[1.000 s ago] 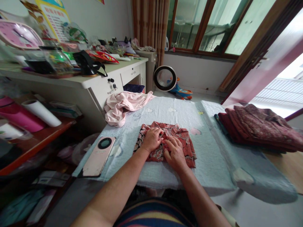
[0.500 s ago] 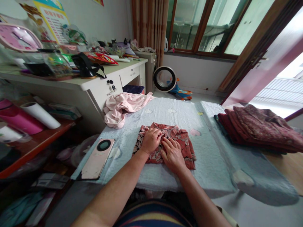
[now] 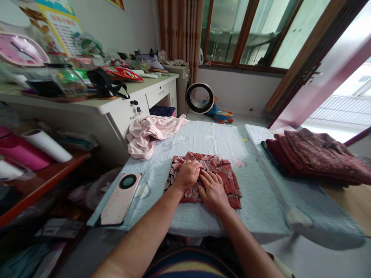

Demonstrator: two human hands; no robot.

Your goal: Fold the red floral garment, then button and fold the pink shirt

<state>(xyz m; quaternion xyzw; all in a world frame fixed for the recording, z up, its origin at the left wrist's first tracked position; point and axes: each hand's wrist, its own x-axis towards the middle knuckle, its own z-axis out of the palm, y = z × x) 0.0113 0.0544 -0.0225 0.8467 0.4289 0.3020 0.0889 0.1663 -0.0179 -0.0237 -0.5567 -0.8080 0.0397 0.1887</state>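
Where the fingers [image 3: 209, 177] work, a pale phone [image 3: 119, 202] lies to their left on the cloth-covered bench [image 3: 257, 212], a crumpled pink cloth [image 3: 155, 129] beyond them to the left, and a stack of dark clothes [image 3: 315, 154] well to their right. Directly beneath them sits a floral garment [image 3: 230, 181]. The right hand [image 3: 215, 191] spreads its fingers flat; the left hand [image 3: 188, 175] curls, whether pinching fabric I can't tell. The garment is soft, rumpled, reddish, roughly rectangular.

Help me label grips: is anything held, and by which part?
Cannot tell: left hand curls over the folded floral cloth near its middle; right hand lies on it.
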